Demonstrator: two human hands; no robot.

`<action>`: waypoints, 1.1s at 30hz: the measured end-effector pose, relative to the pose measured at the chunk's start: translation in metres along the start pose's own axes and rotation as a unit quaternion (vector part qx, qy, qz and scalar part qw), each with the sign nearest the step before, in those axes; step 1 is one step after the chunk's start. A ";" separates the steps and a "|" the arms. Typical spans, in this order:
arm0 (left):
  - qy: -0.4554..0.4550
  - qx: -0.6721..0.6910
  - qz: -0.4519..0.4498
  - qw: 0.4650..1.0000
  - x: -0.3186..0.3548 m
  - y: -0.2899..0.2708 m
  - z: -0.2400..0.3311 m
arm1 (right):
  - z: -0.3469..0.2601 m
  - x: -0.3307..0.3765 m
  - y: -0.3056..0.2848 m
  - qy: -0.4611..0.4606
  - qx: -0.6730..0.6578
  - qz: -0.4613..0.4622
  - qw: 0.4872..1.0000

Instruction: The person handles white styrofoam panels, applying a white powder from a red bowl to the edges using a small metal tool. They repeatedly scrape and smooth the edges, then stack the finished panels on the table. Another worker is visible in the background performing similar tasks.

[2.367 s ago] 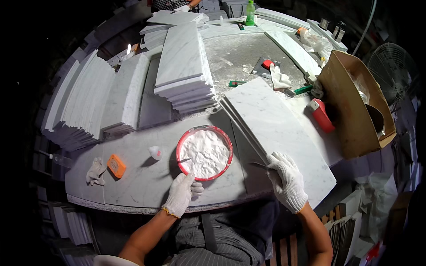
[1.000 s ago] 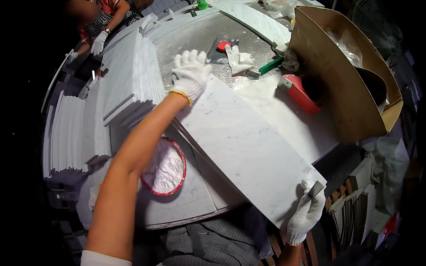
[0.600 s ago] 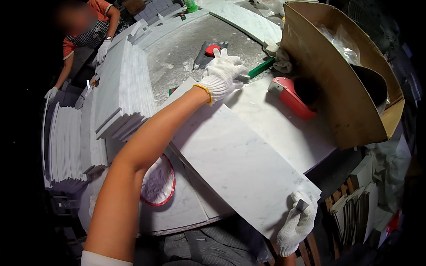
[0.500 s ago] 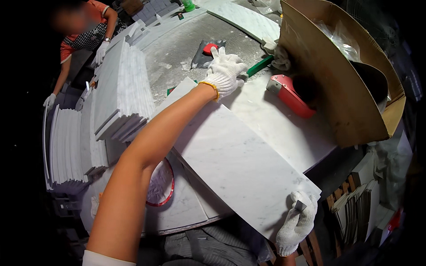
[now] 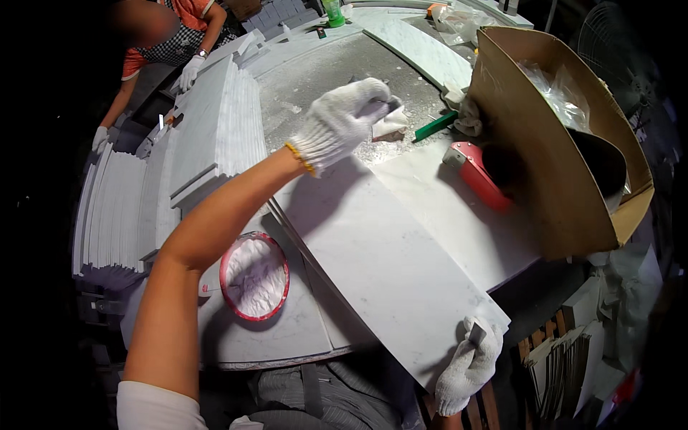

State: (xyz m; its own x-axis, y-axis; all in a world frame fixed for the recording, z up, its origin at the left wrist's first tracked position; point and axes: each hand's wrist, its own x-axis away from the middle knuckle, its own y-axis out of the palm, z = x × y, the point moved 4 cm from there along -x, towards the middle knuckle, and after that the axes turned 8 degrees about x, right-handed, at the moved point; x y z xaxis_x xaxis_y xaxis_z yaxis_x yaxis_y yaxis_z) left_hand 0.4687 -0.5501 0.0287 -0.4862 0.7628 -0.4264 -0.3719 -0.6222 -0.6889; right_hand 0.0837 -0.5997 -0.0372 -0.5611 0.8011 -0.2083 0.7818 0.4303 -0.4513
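Note:
A long white marble slab lies slanted across the worktable, its near end over the table's edge. My left hand, in a white knit glove, is stretched out and grips the slab's far end. My right hand, also gloved, holds the slab's near corner, a small grey piece showing between its fingers. A round red-rimmed dish of white paste sits on the table just left of the slab, under my left forearm.
Stacks of white marble slabs fill the left of the table. A big open cardboard box stands right, a red tool and green marker beside it. Another person's gloved hand works at the far left.
Earlier both hands rested by the dish near the table's front. My left hand then reached to the slab's far end and my right took its near corner; the slab has slid nearer.

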 end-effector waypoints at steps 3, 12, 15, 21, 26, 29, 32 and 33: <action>-0.033 -0.023 -0.003 0.999 0.041 -0.025 -0.008 | 0.015 0.009 0.001 0.003 0.022 0.006 1.000; -0.077 -0.089 -0.008 0.993 0.115 -0.026 0.012 | 0.024 0.015 0.003 -0.042 -0.014 0.026 0.999; 0.008 -0.170 -0.025 0.985 0.121 -0.010 0.011 | 0.017 0.011 0.002 -0.020 0.011 0.003 1.000; 0.122 -0.228 -0.089 0.962 0.134 0.009 0.043 | 0.025 0.014 0.001 -0.024 -0.031 0.026 0.999; 0.134 -0.251 -0.076 0.956 0.142 0.000 0.033 | 0.011 0.011 0.003 -0.067 0.010 0.025 0.997; 0.168 -0.267 -0.094 0.944 0.148 0.006 0.040 | 0.012 0.012 0.005 -0.037 -0.037 0.025 0.998; 0.144 -0.274 -0.078 0.948 0.140 -0.003 0.034 | 0.012 0.013 0.003 -0.028 -0.017 0.001 0.999; 0.155 -0.280 -0.085 0.943 0.141 -0.003 0.037 | 0.013 0.013 0.004 -0.029 -0.028 0.009 0.999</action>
State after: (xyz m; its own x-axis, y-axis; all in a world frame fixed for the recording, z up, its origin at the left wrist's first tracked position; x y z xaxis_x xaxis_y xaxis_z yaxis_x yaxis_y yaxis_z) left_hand 0.3716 -0.4472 -0.0079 -0.1694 0.9120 -0.3735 0.0958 -0.3619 -0.9273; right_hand 0.0756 -0.5931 -0.0531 -0.5608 0.7836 -0.2673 0.8049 0.4405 -0.3976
